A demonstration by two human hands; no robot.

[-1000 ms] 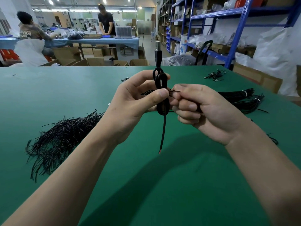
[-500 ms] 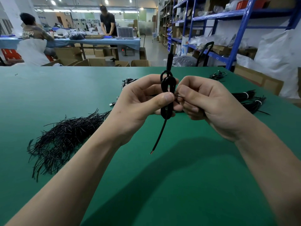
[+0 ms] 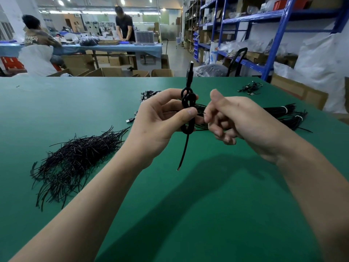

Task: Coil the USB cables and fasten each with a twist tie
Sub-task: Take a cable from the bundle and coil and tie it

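we are holding one coiled usb cable point(image 3: 188, 112) up between our two hands, over the green table point(image 3: 188, 214). our left hand point(image 3: 156, 121) is pinching the coil in the middle, with the thumb on the front. our right hand point(image 3: 236, 118) is sitting just beside the coil, fingers bent near the thin twist tie point(image 3: 200, 112) that is poking out. it is blurry there, so we cannot tell if it is pinching the tie.

we think we are twisting the tie closed. to do it well, we should be squeezing the loops tight with the left hand, grabbing both tie ends and turning them one way until snug.

we are counting:
- one coil
- one tie on it
- one loose pile of ties point(image 3: 75, 157) left of our left hand, too many to count
- two tied bundles point(image 3: 279, 110) past our right hand
- one little heap of cables point(image 3: 250, 88) farther off
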